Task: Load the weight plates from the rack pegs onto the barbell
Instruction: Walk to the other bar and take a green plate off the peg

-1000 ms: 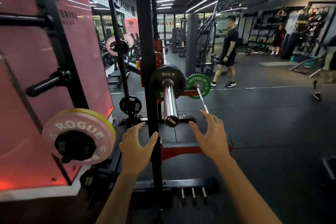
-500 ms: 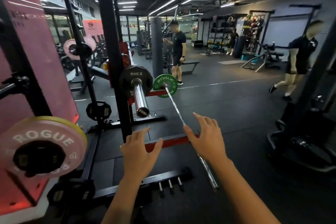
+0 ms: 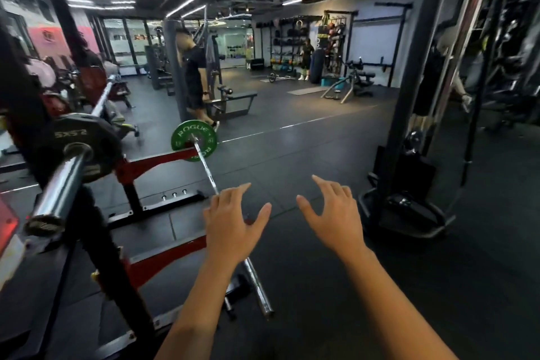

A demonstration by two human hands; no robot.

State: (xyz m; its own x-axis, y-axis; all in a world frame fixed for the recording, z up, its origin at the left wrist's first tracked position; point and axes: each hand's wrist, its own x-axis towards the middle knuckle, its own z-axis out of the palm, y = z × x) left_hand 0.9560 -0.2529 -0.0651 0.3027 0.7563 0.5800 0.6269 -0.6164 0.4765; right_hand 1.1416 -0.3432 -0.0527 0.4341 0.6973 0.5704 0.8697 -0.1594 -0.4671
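Reaching out with left hand (image 3: 230, 228) and right hand (image 3: 333, 215), both spread, holding nothing. Barbell (image 3: 204, 164) lies on the floor, green plate (image 3: 187, 134) on its far end — near sleeve bare. Black plate (image 3: 84, 131) sits on rack peg (image 3: 58, 184) — grip its rim two-handed and pull it straight off.

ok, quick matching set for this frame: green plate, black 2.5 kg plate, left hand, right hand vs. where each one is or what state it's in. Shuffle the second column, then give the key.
Things:
1. green plate
2. black 2.5 kg plate
3. left hand
4. right hand

States:
A. open, over bare floor, holding nothing
B. on the far end of the barbell lying on the floor
C. open, in front of the floor barbell's shaft, holding nothing
D. on the chrome sleeve at the left, close to the camera

Pairs: 1-B, 2-D, 3-C, 4-A
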